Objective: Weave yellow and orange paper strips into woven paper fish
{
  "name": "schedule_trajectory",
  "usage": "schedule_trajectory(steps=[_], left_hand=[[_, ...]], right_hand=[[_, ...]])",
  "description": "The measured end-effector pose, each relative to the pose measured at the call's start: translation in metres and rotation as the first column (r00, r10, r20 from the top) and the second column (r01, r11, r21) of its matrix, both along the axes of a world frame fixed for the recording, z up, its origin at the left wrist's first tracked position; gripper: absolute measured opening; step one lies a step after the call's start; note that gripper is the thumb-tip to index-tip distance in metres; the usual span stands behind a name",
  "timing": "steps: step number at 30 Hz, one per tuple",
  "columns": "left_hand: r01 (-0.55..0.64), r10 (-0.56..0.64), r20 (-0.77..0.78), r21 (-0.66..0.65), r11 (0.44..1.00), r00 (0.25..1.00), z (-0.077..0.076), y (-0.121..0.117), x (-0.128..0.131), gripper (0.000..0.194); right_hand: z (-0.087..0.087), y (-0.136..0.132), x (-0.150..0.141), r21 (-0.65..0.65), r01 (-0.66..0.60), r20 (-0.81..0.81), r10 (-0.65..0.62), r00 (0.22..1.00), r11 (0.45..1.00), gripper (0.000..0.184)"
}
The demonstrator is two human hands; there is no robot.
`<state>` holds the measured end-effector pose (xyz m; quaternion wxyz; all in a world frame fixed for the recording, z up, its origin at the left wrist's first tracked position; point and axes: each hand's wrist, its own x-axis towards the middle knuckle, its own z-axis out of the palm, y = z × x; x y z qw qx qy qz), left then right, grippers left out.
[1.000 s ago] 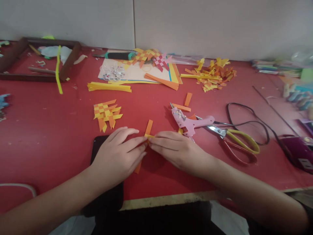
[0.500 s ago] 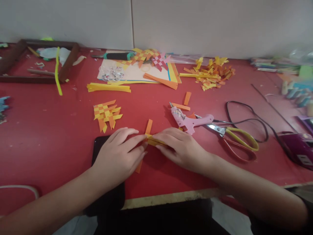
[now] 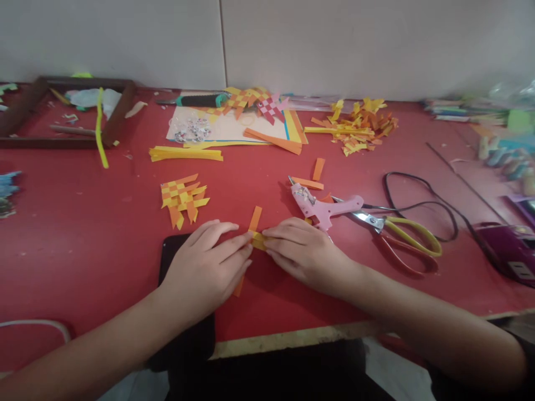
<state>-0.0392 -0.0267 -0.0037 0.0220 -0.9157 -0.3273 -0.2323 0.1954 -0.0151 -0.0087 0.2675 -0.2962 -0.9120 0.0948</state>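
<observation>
Between my hands, crossed paper strips lie near the table's front: an orange strip (image 3: pixel 255 219) runs away from me, and yellow strips (image 3: pixel 258 240) cross it sideways. My left hand (image 3: pixel 211 262) presses its fingertips together on the left part of the strips, hiding that part. On the other side, my right hand (image 3: pixel 303 249) has its fingers closed over the yellow strips' right end. A woven orange and yellow paper fish (image 3: pixel 184 195) lies just beyond my left hand. Beyond my right hand rests a pink glue gun (image 3: pixel 320 205), partly over scissors (image 3: pixel 376 223).
On the red table (image 3: pixel 83 223) are a yellow strip bundle (image 3: pixel 186 153), a pile of cut strips (image 3: pixel 370 125), a cutter (image 3: pixel 198 100) and a brown frame (image 3: pixel 25 142). A black flat object (image 3: pixel 175 242) lies under my left forearm. A cord (image 3: pixel 443 206) loops at right.
My right hand's fingers have shifted slightly along the yellow strips. My left hand stays on the strips; the whole view has tilted a little.
</observation>
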Motion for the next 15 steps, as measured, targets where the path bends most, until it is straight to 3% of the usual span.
schedule_trajectory(steps=[4, 8, 11, 15], left_hand=[[-0.001, 0.002, 0.012, -0.103, 0.995, 1.000, -0.001, 0.000, 0.000, 0.021], [-0.161, 0.174, 0.026, -0.262, 0.951, 0.984, 0.000, 0.003, 0.005, 0.037], [-0.265, 0.265, -0.044, -0.325, 0.908, 0.963, 0.001, 0.009, 0.013, 0.027], [-0.270, 0.257, -0.089, -0.411, 0.871, 0.962, 0.004, 0.020, 0.023, 0.013]], right_hand=[[0.003, 0.001, 0.000, -0.022, 0.011, 0.016, -0.011, 1.000, 1.000, 0.020], [0.003, 0.000, 0.001, -0.026, -0.006, 0.008, 0.006, 1.000, 1.000, 0.022], [0.001, 0.000, 0.002, -0.034, 0.001, -0.008, -0.001, 1.000, 0.999, 0.020], [-0.002, 0.000, 0.003, -0.047, 0.017, -0.026, -0.018, 1.000, 0.999, 0.018]])
